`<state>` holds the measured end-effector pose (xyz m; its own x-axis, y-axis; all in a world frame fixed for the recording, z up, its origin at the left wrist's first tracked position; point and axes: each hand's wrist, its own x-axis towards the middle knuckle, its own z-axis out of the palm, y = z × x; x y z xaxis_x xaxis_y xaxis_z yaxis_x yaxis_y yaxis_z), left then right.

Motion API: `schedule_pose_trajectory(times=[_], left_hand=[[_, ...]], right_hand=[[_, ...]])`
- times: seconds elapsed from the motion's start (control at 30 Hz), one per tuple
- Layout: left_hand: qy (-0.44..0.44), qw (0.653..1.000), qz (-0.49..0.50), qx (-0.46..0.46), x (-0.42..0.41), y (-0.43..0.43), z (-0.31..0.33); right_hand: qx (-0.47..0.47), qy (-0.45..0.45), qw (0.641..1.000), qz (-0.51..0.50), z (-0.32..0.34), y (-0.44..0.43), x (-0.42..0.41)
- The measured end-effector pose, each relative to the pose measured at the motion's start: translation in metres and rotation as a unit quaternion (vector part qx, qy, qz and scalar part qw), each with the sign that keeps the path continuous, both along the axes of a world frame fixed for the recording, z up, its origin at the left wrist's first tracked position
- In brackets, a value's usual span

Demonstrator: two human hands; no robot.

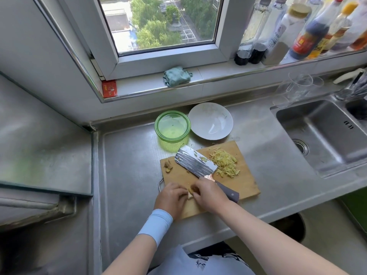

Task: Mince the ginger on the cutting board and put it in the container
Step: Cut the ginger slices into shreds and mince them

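Mincing step: left hand (171, 197) and right hand (210, 195) are pinching a ginger piece (191, 192) in curled fingers (199, 187); cleaver (195, 162) is lying idle beside the shreds (225, 162), likely needing picking up.

We are wearing a single wide-angle camera on the head, looking forward and steeply down. It is facing the window (164, 22), sitting close above the cutting board (246, 181), and taking in the sink (317, 124) at right.

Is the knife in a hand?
No, the knife lies flat on the board; left hand and right hand hold a ginger piece.
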<state>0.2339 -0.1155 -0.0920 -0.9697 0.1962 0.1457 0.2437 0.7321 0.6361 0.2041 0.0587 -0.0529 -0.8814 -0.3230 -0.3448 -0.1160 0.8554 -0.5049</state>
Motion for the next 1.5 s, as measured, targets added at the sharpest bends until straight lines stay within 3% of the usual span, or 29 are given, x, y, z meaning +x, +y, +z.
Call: schedule_pose_trajectory(times=[0.2,0.3,0.37,0.47,0.63,0.87,0.97,1.13,1.5], left_hand=[[0.020,1.000,0.002,0.009,0.007,0.002,-0.001],[0.037,0.999,-0.026,0.021,0.004,0.000,-0.001],[0.048,0.995,-0.088,-0.001,0.001,-0.001,-0.003],[0.073,0.980,-0.179,-0.053,-0.005,-0.004,-0.011],[0.115,0.969,-0.203,-0.087,-0.010,0.002,-0.013],[0.076,0.992,-0.091,-0.044,-0.002,0.030,-0.011],[0.065,0.993,-0.081,-0.058,-0.003,0.034,-0.008],[0.125,0.973,-0.157,-0.118,-0.009,0.020,-0.003],[0.116,0.980,-0.005,-0.160,0.011,0.057,0.000]], right_hand=[[-0.050,0.034,0.998,-0.028,0.003,0.009,0.002],[0.066,0.142,0.984,-0.090,0.006,0.022,0.002],[0.164,0.104,0.979,-0.065,0.006,0.033,0.006],[0.223,0.050,0.973,-0.007,0.002,0.039,0.010],[0.185,0.060,0.981,-0.018,0.015,0.033,0.005],[0.092,0.063,0.986,-0.126,0.050,0.058,0.030],[0.083,0.058,0.991,-0.086,0.048,0.068,0.033],[0.095,0.040,0.995,0.002,0.043,0.077,0.029],[0.105,-0.004,0.982,0.154,0.043,0.098,0.009]])
